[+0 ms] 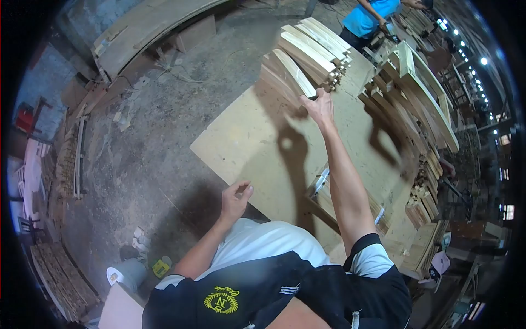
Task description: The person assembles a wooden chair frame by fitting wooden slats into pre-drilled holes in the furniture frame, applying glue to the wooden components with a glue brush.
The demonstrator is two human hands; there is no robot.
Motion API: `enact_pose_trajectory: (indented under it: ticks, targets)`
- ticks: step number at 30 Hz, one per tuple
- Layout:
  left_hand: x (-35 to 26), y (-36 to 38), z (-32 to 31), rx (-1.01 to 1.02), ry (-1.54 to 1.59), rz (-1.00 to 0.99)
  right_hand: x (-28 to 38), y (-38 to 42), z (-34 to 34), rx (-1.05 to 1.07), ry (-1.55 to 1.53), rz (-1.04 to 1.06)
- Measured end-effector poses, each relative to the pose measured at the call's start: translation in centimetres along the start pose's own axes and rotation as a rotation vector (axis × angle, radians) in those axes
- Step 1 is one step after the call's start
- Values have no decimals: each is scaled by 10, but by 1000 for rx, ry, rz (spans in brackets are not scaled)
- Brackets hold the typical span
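My right hand (319,107) reaches far across the tabletop, its fingers closed on the near end of a pale wooden slat (293,71). That slat lies on top of a stack of similar pieces. Behind it is a taller stack of wooden slats (315,44). My left hand (235,200) hovers by the table's left front edge, loosely curled, with a gap between thumb and fingers and nothing in it. The pale board tabletop (235,137) carries the stacks. Close to my right forearm lies a wooden frame (323,192), partly hidden by the arm.
More wooden pieces (394,104), with a frame (422,77) on top, are piled at the right. Beyond the stacks works a person in a blue shirt (372,16). Short wood offcuts (421,205) lie at lower right. A long bench (148,33) stands across the concrete floor (159,120).
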State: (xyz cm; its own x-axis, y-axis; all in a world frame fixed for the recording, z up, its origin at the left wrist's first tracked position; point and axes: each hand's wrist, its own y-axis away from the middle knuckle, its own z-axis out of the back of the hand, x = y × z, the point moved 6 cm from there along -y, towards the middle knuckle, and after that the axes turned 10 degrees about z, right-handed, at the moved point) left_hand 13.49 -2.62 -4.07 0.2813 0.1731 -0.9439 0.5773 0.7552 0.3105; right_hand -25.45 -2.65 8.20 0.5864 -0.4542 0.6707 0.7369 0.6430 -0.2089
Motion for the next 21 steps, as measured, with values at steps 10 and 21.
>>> enact_pose_trajectory:
  ticks: [10,21]
  targets:
    - [-126,-107,-133,542,445,178,-47,226,44,47,-994,-274]
    - [-190,-25,-265,779,186,-181,-61,286,79,-101,-193,123]
